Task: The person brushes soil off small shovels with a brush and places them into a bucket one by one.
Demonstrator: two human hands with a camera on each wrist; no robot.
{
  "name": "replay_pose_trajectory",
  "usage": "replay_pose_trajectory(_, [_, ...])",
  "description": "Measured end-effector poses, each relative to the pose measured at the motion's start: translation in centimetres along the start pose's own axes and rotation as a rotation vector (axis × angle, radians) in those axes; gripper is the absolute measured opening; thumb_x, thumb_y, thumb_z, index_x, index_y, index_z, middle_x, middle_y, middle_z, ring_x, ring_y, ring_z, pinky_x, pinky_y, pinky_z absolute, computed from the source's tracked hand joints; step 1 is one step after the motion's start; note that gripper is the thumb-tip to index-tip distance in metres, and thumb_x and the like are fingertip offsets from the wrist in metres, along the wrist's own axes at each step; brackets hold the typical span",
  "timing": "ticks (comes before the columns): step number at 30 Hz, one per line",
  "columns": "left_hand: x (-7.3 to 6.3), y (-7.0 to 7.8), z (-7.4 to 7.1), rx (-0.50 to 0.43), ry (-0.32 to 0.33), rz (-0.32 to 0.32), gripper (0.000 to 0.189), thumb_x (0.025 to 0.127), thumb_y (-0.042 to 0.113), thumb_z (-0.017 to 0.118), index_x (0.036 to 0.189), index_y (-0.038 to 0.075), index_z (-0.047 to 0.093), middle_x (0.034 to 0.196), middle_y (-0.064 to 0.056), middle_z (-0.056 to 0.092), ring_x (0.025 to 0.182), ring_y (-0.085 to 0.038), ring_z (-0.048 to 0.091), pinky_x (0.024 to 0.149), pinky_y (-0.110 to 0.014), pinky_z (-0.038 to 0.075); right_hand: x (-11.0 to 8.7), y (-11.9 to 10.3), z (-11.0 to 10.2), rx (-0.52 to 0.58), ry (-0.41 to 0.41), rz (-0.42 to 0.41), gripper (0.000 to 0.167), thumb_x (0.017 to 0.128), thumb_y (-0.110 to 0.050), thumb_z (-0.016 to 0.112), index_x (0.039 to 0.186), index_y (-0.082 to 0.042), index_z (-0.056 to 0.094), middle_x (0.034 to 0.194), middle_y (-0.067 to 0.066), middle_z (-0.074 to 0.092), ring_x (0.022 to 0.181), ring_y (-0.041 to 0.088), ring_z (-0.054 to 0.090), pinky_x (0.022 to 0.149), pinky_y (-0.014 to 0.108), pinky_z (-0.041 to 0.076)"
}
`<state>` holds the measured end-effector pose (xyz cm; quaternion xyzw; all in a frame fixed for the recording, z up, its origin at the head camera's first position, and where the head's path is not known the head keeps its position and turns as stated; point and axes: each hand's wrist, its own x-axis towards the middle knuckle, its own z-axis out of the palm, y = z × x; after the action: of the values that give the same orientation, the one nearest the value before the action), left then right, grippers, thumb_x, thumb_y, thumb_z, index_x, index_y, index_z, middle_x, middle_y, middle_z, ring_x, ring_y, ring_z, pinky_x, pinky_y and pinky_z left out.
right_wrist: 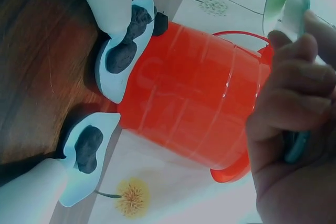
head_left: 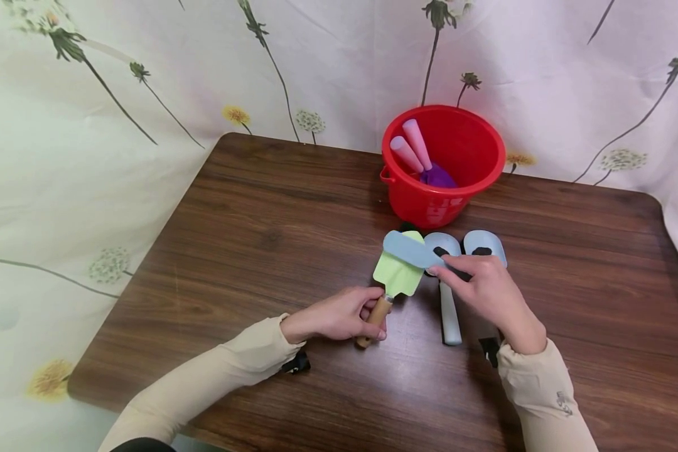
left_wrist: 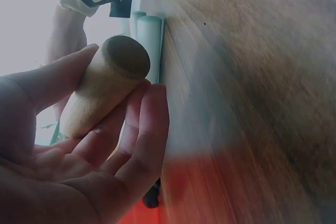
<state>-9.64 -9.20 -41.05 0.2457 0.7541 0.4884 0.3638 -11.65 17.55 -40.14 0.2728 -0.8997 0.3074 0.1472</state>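
Note:
My left hand [head_left: 341, 314] grips the wooden handle [head_left: 377, 319] of a small hand shovel with a light-green blade [head_left: 398, 276]. In the left wrist view the handle's rounded end [left_wrist: 126, 57] faces the camera between thumb and fingers. My right hand [head_left: 491, 292] pinches a light-blue flat tool with a rounded end [head_left: 409, 250], which lies across the green blade from above; whether they touch I cannot tell. Two light-blue trowels, one [head_left: 451, 314] beside the shovel and another [head_left: 488, 242] partly behind my right hand, lie on the table. Dark lumps [right_wrist: 89, 149] sit on their blades.
A red bucket [head_left: 429, 204] stands at the table's back, holding tools with pink handles [head_left: 417, 143] and a purple part [head_left: 439, 177]. A small dark lump [head_left: 408, 226] is by its base. Flower-patterned cloth [head_left: 328, 69] hangs behind the brown wooden table [head_left: 231, 251].

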Motion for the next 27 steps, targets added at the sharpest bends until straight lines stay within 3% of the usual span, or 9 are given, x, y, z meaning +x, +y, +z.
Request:
replay_pose_trajectory(7, [0.0, 0.0, 0.3, -0.121, -0.059, -0.030, 0.030, 0.085, -0.002, 0.068, 0.108, -0.007, 0.049, 0.088, -0.012, 0.069, 0.073, -0.017, 0.067, 0.063, -0.025, 0.057, 0.1, 0.1, -0.2, -0.069, 0.111, 0.106, 0.034, 0.074, -0.013, 0.082, 0.101, 0.005, 0.073, 0.082, 0.019, 0.074, 0.067, 0.030, 0.069, 0.062, 0.043, 0.056])
replay_pose_trajectory(12, [0.2, -0.2, 0.2, -0.106, -0.043, -0.011, 0.035, 0.085, -0.002, 0.068, 0.114, -0.009, 0.048, 0.092, -0.015, 0.069, 0.074, -0.013, 0.066, 0.065, -0.021, 0.055, -0.2, 0.1, -0.1, -0.036, 0.139, 0.124, 0.032, 0.072, -0.010, 0.082, 0.099, 0.005, 0.074, 0.083, 0.019, 0.074, 0.069, 0.029, 0.070, 0.063, 0.043, 0.056])
replay_pose_trajectory(15, [0.3, -0.2, 0.0, -0.107, -0.022, 0.007, 0.036, 0.086, -0.002, 0.067, 0.115, -0.010, 0.048, 0.094, -0.018, 0.069, 0.075, -0.008, 0.064, 0.067, -0.019, 0.054, -0.6, 0.2, 0.0, 0.027, 0.104, 0.075, 0.030, 0.070, -0.007, 0.083, 0.098, 0.000, 0.075, 0.083, 0.012, 0.075, 0.069, 0.022, 0.071, 0.065, 0.028, 0.056])
replay_pose_trajectory(19, [0.4, 0.0, -0.3, -0.110, -0.004, 0.023, 0.037, 0.086, 0.001, 0.067, 0.117, -0.009, 0.049, 0.096, -0.018, 0.069, 0.077, -0.005, 0.064, 0.070, -0.019, 0.053, -1.2, 0.3, 0.1, 0.136, -0.023, -0.003, 0.029, 0.070, -0.007, 0.083, 0.098, -0.006, 0.076, 0.086, 0.002, 0.075, 0.073, 0.012, 0.070, 0.069, 0.010, 0.051])
replay_pose_trajectory(23, [0.3, 0.2, -0.5, -0.121, -0.002, 0.026, 0.038, 0.086, 0.003, 0.068, 0.118, -0.009, 0.050, 0.096, -0.017, 0.070, 0.077, -0.005, 0.064, 0.071, -0.019, 0.052, -1.6, 0.3, 0.1, 0.181, -0.111, -0.016, 0.027, 0.072, -0.009, 0.083, 0.098, -0.010, 0.077, 0.086, -0.002, 0.074, 0.074, 0.006, 0.067, 0.068, 0.009, 0.050])
replay_pose_trajectory(27, [0.2, 0.3, -0.5, -0.134, -0.019, 0.027, 0.036, 0.086, 0.003, 0.068, 0.116, -0.009, 0.050, 0.095, -0.017, 0.069, 0.076, -0.006, 0.064, 0.070, -0.020, 0.052, -1.6, 0.6, 0.1, 0.187, -0.110, -0.019, 0.027, 0.072, -0.008, 0.083, 0.099, -0.009, 0.077, 0.086, -0.001, 0.074, 0.073, 0.007, 0.066, 0.067, 0.009, 0.050])
